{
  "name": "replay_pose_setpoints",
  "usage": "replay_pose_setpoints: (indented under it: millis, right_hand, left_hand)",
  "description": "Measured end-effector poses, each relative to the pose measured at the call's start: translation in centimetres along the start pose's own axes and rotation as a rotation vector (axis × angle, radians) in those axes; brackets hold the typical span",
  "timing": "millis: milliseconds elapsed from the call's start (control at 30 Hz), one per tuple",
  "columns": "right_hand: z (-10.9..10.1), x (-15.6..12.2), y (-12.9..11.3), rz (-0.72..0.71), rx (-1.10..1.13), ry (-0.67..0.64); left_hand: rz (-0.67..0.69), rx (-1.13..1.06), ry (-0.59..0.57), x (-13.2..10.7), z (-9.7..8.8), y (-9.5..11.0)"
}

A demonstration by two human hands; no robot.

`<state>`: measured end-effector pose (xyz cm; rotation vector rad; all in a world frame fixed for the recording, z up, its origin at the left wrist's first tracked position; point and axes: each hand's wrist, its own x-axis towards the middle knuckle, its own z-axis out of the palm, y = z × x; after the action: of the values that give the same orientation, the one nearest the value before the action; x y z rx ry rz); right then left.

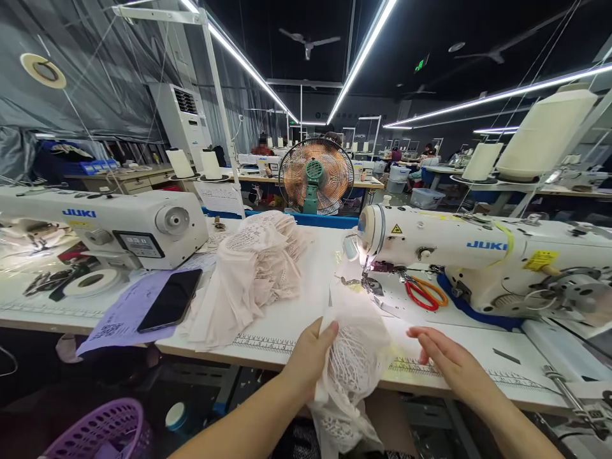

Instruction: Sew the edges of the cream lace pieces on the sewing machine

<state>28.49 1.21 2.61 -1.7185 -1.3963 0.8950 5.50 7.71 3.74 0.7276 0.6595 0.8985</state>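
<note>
Pale lace fabric [358, 360] hangs over the front edge of the sewing table, its upper end lying below the needle area of the right-hand sewing machine [430, 239]. My left hand [310, 350] grips the left side of this fabric, thumb on top. To the right of the cloth, my right hand [444, 357] is held above the table edge, fingers stretched out and apart from the fabric, holding nothing. Scissors [425, 293] with red and orange handles lie beside the machine's needle. A heap of similar pale lace pieces [262, 261] sits left of my left hand.
A second sewing machine [105, 223] stands at left, near a black phone [171, 299] on a purple paper [108, 319] and a tape roll [93, 282]. Printed rulers run along the table's front edge. A fan [315, 175] stands behind; a purple basket [102, 427] is below left.
</note>
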Motion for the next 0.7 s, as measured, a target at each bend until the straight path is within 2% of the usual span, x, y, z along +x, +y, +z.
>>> replay_pose_setpoints:
  millis: [100,167,267,400,467,567,700]
  right_hand:
    - [1.8,2.1,-0.1,0.047,0.328,-0.203]
    - [2.8,2.9,0.1,0.025,0.420,-0.293]
    - [3.5,3.5,0.9,0.001,0.461,-0.323]
    - [3.5,3.8,1.7,-0.018,0.475,-0.354]
    - [3.5,4.0,1.7,-0.030,0.466,-0.370]
    - [3.7,4.1,1.5,-0.052,0.435,-0.392]
    - [3.8,4.1,1.2,-0.074,0.378,-0.397]
  left_hand:
    - [0.036,0.085,-0.071,-0.2,0.1,-1.2]
    - [0.092,0.183,-0.094,-0.1,-0.1,-1.4]
    - [0.117,0.449,-0.154,0.4,-0.7,-0.9]
    - [0.084,0.908,-0.341,1.5,-0.8,0.1]
    - [0.094,1.094,-0.361,2.2,-0.5,0.3]
    - [0.119,1.270,-0.357,3.3,0.1,0.2]
    - [0.091,1.393,-0.449,4.4,0.6,0.0]
